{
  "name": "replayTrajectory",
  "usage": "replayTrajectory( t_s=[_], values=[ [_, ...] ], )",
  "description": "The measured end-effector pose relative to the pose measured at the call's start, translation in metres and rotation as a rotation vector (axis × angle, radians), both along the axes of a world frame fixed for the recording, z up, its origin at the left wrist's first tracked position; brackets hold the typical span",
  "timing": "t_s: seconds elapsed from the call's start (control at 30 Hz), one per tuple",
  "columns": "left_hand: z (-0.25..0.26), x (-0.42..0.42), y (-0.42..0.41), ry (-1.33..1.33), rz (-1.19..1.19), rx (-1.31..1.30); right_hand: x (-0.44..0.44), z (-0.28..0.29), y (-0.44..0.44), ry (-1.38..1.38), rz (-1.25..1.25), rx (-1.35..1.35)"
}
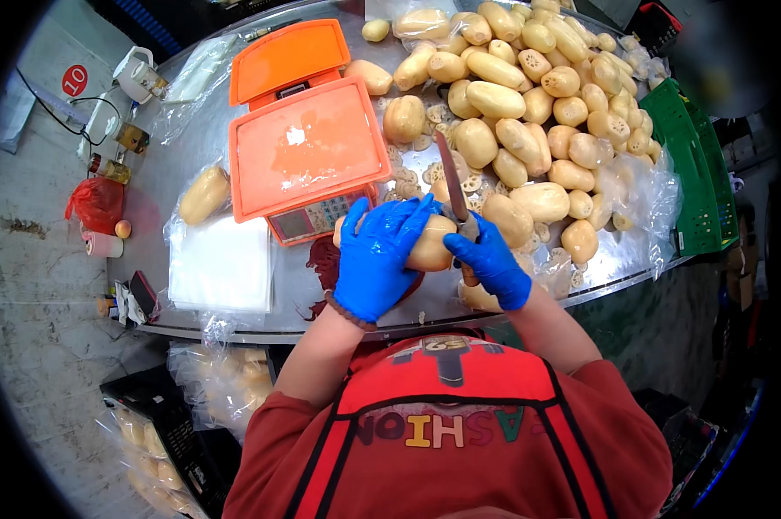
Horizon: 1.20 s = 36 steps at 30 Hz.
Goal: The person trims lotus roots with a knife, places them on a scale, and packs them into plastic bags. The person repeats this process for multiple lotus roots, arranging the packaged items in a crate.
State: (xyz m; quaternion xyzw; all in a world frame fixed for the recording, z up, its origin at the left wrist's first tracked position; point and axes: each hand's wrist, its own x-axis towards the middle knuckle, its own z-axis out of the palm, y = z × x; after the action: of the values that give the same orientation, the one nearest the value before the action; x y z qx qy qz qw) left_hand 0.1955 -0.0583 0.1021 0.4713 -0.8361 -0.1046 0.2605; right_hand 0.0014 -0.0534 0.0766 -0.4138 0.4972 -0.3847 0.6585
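Observation:
My left hand (380,253), in a blue glove, grips a peeled lotus root (433,245) crosswise at the table's near side. The fingers cover its middle. My right hand (492,265), also gloved in blue, is closed around the wooden handle of a knife (453,176). Its blade points up and away from me, just beyond the root's right end. Whether the blade touches the root cannot be made out. Beneath the left hand, a dark red cloth (326,266) lies partly hidden. Thin lotus root slices (471,183) are scattered beyond the knife.
A large heap of peeled lotus roots (526,104) covers the right side, bordered by a green crate (692,168). Two scales with orange trays (309,149) stand left of centre. White plastic sheets (220,266) and one bagged lotus root (205,194) lie farther left on the metal table (147,240).

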Motion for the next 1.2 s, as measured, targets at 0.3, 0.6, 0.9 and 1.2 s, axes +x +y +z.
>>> replayTrajectory(
  t_s=[0.3,0.6,0.9,1.2],
  values=[
    [0.001,-0.011,0.001,0.468,0.253,0.072,0.003,-0.048,0.008,-0.588,-0.335,0.322],
    [-0.024,-0.007,-0.013,1.550,-0.020,0.779,-0.013,-0.045,-0.003,0.116,-0.054,-0.207],
    [-0.026,-0.001,-0.012,0.772,0.044,0.460,-0.009,0.031,0.000,1.035,0.226,-1.021],
    [-0.023,0.002,-0.006,0.567,0.126,0.403,-0.004,0.008,-0.007,1.101,0.209,-0.947]
  ],
)
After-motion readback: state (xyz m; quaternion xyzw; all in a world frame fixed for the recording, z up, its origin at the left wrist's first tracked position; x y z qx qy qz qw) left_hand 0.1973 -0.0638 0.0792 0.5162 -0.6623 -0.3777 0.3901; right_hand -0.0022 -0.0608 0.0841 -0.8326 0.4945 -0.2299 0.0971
